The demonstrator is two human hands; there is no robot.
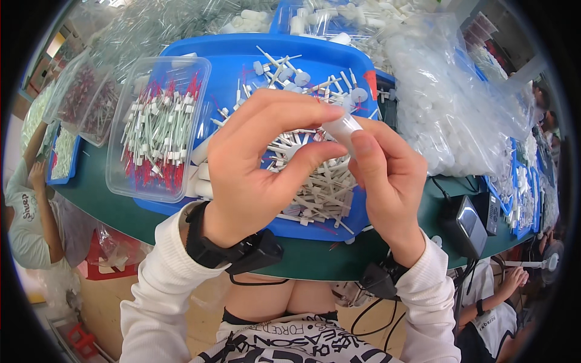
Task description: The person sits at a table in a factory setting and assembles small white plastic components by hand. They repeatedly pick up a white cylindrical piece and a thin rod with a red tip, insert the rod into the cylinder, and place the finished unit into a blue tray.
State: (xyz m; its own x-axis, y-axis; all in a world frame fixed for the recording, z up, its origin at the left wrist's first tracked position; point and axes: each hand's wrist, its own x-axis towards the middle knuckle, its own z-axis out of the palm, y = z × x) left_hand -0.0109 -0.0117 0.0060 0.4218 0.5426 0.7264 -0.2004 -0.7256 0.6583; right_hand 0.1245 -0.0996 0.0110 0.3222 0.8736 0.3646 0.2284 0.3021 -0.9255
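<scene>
Both hands are nearest the camera, drawn together in narrow pinches: a short, smooth, white plastic cylinder (343,129) is held between the left hand (242,163) and the right hand (390,181), tilted, just above the tray. Its upper end is touched by the left fingertips; its lower end is covered by the right thumb. Whether it is hollow cannot be told.

Judged light and fairly stiff, unlikely to be crushed by a pinch; a little slippery, given the glossy skin and round sides. Best gripped by the sides near each end, with thumb opposed to fingertips.

Below, thin white rods with pale translucent discs (327,193) are heaped at all angles in a shallow blue plastic tray (209,51). At left, white-and-red wired parts (160,124) are bundled in a clear, rigid plastic box (114,163), partly overlapping the tray. At right, rounded white pieces are contained in a crinkled clear plastic bag (448,109). All is carried by a flat green surface (109,187).
</scene>
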